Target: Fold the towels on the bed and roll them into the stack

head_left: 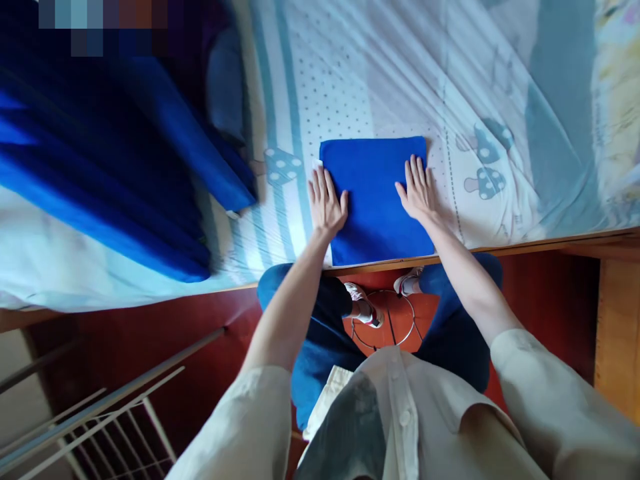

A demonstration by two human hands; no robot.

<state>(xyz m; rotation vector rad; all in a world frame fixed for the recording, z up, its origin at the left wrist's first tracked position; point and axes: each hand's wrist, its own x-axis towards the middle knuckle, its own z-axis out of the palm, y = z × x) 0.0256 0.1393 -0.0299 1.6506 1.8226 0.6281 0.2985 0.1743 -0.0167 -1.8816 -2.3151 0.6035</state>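
Observation:
A blue cloth [375, 207], folded into a neat square, lies flat at the near edge of the bed. My left hand [327, 203] rests flat on its left side, fingers stretched forward and partly past the cloth's edge. On the right side of the cloth lies my right hand [419, 190], palm down with the fingers extended. A small white tag [318, 163] sticks out at the cloth's upper left, just beyond my left fingertips. Neither hand grips anything.
A patterned sheet [335, 100] with mushroom prints covers the bed. More blue cloth [125, 180] is heaped at the left. A yellowish patterned fabric [617, 100] lies at the far right. Below the bed edge are a white metal rack [120, 427] and the red-brown floor [200, 373].

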